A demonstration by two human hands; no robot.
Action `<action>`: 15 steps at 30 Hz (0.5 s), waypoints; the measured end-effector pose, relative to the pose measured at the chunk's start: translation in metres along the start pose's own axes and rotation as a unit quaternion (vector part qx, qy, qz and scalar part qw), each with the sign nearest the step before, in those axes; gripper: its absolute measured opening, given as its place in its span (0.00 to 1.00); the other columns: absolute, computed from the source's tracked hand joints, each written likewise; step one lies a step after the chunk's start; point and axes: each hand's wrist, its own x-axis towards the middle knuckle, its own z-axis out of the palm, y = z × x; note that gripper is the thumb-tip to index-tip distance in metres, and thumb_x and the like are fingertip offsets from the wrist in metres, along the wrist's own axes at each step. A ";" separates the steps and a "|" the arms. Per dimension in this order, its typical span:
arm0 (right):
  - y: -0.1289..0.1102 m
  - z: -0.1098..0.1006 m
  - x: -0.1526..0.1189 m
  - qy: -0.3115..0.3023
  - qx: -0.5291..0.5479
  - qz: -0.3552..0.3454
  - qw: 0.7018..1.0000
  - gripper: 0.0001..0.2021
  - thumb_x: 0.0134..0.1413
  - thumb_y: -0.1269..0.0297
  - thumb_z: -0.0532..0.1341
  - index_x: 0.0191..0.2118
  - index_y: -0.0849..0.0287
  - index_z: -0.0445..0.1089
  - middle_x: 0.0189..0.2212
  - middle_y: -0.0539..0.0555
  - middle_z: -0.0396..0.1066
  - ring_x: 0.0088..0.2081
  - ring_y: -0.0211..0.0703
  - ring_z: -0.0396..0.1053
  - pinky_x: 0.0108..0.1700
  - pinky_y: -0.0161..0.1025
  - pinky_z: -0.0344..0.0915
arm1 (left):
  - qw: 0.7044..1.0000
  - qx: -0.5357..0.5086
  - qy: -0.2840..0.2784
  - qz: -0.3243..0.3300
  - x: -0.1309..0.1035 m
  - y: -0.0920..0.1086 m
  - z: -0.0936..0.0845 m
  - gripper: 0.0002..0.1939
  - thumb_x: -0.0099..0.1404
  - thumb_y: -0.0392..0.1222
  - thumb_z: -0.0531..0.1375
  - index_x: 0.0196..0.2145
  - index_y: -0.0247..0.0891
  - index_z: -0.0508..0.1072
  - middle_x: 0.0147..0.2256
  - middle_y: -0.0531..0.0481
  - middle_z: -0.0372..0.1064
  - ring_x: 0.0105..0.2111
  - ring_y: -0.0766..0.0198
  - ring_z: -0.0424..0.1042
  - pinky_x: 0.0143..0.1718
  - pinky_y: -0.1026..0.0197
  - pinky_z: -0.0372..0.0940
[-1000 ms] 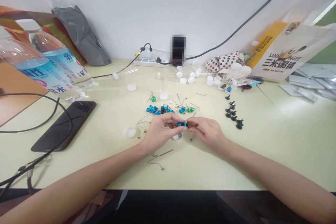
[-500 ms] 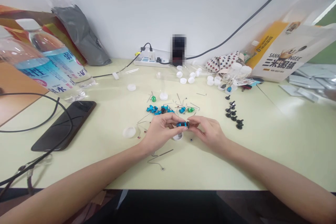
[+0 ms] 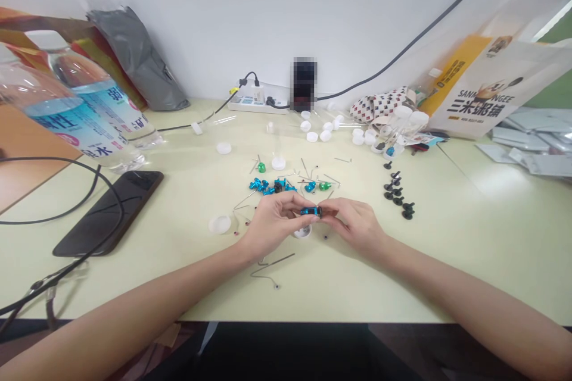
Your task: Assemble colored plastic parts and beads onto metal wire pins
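Between thumb and fingers, my left hand [image 3: 273,218] pinches a small blue metal part [image 3: 309,211] with a black middle. My right hand [image 3: 354,221] is closed at that part's dark right end, its fingertips pressed together there. Just beneath, a white round cap [image 3: 303,231] is partly covered by my fingers. Beyond my hands lie several small blue metal pieces [image 3: 258,184], a green piece [image 3: 325,186] and another green piece [image 3: 261,167]. Thin bent metal rods [image 3: 268,277] are scattered on the table around them.
Black screw-like pieces [image 3: 393,193] sit at right. White caps [image 3: 311,137] and clear tubes [image 3: 402,125] are at the back, near a power strip [image 3: 257,104]. A phone [image 3: 109,211], cable and water bottles [image 3: 96,95] occupy the left; a paper bag [image 3: 487,89] leans at right.
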 end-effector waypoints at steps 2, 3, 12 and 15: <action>0.000 0.000 0.000 -0.004 0.001 0.005 1.000 0.07 0.60 0.66 0.56 0.43 0.60 0.64 0.30 0.52 0.73 0.30 0.36 0.71 0.34 0.34 0.68 | 1.000 0.000 0.000 0.000 0.000 0.000 0.000 0.10 0.56 0.41 0.64 0.34 0.33 0.73 0.33 0.45 0.75 0.33 0.61 0.74 0.33 0.61 0.69; 0.000 0.000 0.000 -0.006 0.002 0.005 1.000 0.07 0.60 0.66 0.55 0.43 0.60 0.64 0.30 0.52 0.73 0.30 0.36 0.71 0.34 0.34 0.68 | 1.000 0.000 0.002 0.001 0.000 0.000 0.000 0.10 0.55 0.41 0.64 0.34 0.33 0.73 0.33 0.45 0.75 0.32 0.61 0.74 0.33 0.60 0.70; -0.002 -0.002 0.002 -0.001 0.004 -0.006 1.000 0.06 0.60 0.68 0.56 0.42 0.61 0.64 0.30 0.53 0.73 0.30 0.37 0.71 0.33 0.34 0.68 | 1.000 0.008 0.003 0.006 0.001 0.001 0.000 0.10 0.56 0.41 0.64 0.34 0.33 0.73 0.32 0.45 0.75 0.32 0.62 0.74 0.33 0.61 0.69; -0.002 -0.002 0.002 0.000 0.005 -0.012 1.000 0.05 0.60 0.68 0.55 0.42 0.61 0.65 0.30 0.53 0.73 0.30 0.37 0.71 0.33 0.34 0.68 | 1.000 0.011 0.004 0.007 0.001 0.001 0.000 0.10 0.56 0.41 0.64 0.34 0.33 0.73 0.33 0.44 0.75 0.32 0.62 0.74 0.33 0.61 0.69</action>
